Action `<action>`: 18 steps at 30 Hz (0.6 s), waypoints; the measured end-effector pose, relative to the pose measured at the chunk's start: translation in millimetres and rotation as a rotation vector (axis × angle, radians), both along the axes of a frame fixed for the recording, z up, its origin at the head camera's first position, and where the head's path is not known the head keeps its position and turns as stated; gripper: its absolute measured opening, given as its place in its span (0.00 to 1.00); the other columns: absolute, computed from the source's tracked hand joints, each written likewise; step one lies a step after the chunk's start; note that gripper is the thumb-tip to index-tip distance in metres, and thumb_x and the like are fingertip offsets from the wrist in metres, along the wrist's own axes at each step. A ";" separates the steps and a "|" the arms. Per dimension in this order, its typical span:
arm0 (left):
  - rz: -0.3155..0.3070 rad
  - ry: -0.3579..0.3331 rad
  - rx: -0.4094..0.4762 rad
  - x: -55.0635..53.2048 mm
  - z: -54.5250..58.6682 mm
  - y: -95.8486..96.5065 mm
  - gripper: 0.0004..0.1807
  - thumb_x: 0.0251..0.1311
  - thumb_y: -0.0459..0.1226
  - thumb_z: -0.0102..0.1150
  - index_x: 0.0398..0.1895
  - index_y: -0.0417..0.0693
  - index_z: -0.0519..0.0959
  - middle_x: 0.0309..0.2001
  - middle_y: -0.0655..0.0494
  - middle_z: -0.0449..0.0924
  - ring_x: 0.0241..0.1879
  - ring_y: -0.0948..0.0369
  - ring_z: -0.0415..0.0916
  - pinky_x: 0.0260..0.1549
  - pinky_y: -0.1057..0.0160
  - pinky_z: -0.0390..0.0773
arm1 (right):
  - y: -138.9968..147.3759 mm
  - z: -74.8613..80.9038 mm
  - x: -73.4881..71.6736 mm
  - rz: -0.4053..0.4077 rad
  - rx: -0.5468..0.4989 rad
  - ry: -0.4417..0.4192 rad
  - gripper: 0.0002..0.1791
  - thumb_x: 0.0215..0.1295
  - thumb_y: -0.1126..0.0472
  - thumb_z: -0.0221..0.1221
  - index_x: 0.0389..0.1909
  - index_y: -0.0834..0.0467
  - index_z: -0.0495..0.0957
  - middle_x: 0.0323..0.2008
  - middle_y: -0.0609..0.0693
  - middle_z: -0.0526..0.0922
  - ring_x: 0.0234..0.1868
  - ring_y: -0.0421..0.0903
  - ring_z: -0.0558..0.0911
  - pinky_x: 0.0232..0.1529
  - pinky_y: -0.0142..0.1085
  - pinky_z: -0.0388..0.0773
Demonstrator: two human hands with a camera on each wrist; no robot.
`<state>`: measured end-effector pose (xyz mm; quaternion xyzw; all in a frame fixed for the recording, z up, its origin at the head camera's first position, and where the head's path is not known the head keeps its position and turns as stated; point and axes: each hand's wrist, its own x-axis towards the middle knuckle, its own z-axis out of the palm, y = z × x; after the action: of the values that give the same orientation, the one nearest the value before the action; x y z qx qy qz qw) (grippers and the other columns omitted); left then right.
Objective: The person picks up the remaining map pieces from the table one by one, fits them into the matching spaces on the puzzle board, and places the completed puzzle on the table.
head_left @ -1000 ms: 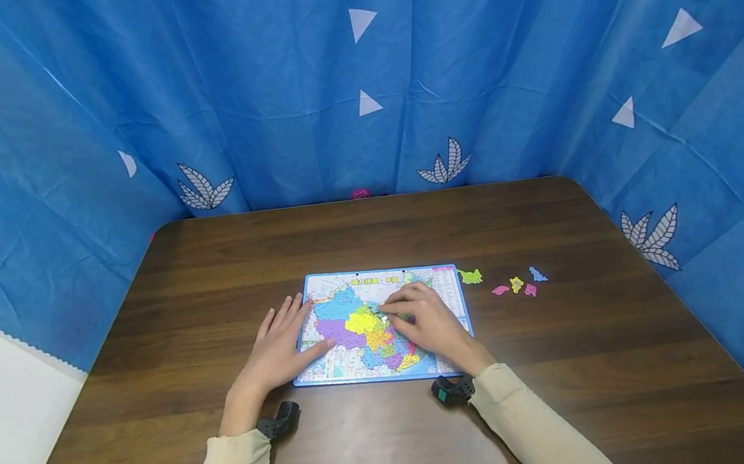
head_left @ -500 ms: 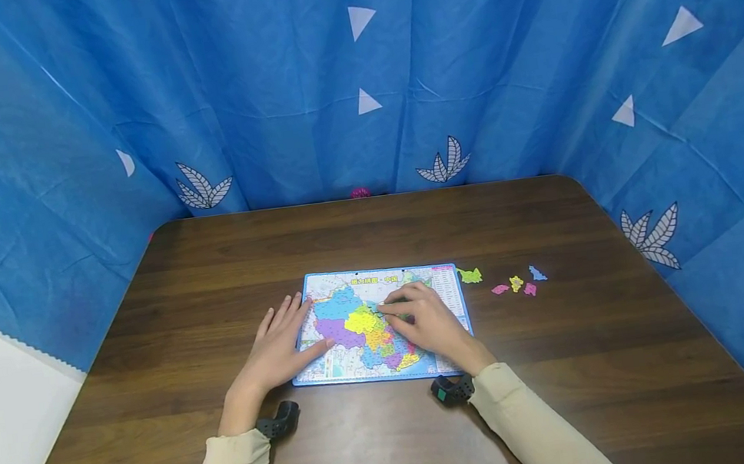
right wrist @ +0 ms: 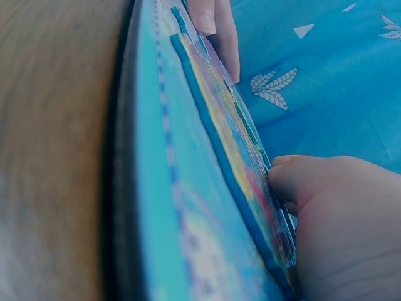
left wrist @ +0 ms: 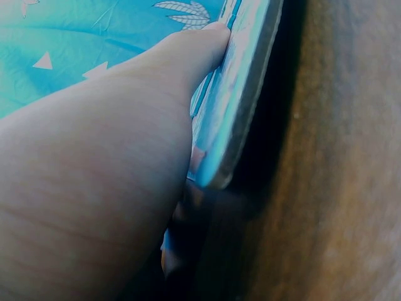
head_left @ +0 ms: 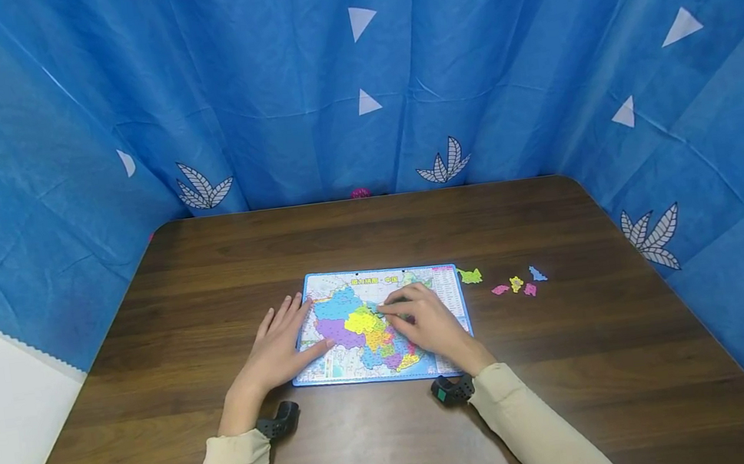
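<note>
A blue-rimmed map puzzle board (head_left: 315, 370) lies flat, with coloured pieces over much of it. Across its left edge rests my left hand (head_left: 280, 345), fingers spread and straight, thumb reaching onto the map. My right hand (head_left: 428, 319) comes over the board from the right. Its thumb and index finger pinch a small teal-green puzzle piece (head_left: 373, 307) against the upper middle of the map, just above the yellow piece (head_left: 359, 322); the fingers partly hide it. In the right wrist view, the right thumb (right wrist: 291, 177) is low at the layered pieces.
To the right of the board lie several loose pieces: a green one (head_left: 471, 276) at the board's edge, a yellow one (head_left: 516, 285), a blue one (head_left: 537, 273) and two pink ones. The wooden table (head_left: 221, 250) ends at a blue curtain (head_left: 302, 117).
A small pale gap showing under the right fingertips a second ago is now covered, as the right fingers shift slightly at the piece. The left hand stays in place.
</note>
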<state>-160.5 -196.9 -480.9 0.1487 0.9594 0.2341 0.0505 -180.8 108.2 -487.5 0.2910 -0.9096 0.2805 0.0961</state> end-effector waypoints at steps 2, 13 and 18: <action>0.000 -0.001 -0.002 -0.1 0.0 0.2 0.51 0.63 0.64 0.59 0.81 0.46 0.58 0.83 0.43 0.48 0.83 0.43 0.40 0.78 0.36 0.37 | -0.2 -0.6 -0.4 0.005 -0.001 0.011 0.13 0.69 0.58 0.67 0.53 0.49 0.89 0.52 0.47 0.88 0.57 0.49 0.79 0.59 0.47 0.78; 0.000 -0.004 0.000 -0.1 1.3 0.3 0.51 0.63 0.64 0.59 0.81 0.46 0.58 0.83 0.43 0.47 0.83 0.43 0.40 0.78 0.36 0.36 | -0.1 -0.1 -0.5 0.000 -0.008 -0.009 0.13 0.69 0.60 0.67 0.52 0.48 0.89 0.52 0.45 0.87 0.58 0.48 0.78 0.59 0.46 0.78; -0.001 -0.006 0.005 0.2 1.8 0.4 0.51 0.63 0.64 0.58 0.81 0.46 0.58 0.83 0.43 0.48 0.83 0.42 0.41 0.78 0.35 0.36 | -0.5 -0.8 -0.9 0.002 -0.008 0.002 0.12 0.69 0.60 0.66 0.51 0.48 0.90 0.51 0.44 0.88 0.58 0.47 0.78 0.61 0.47 0.77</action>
<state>-160.3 -196.6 -479.0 0.1485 0.9586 0.2372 0.0530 -181.7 107.7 -488.3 0.2920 -0.9081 0.2837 0.0979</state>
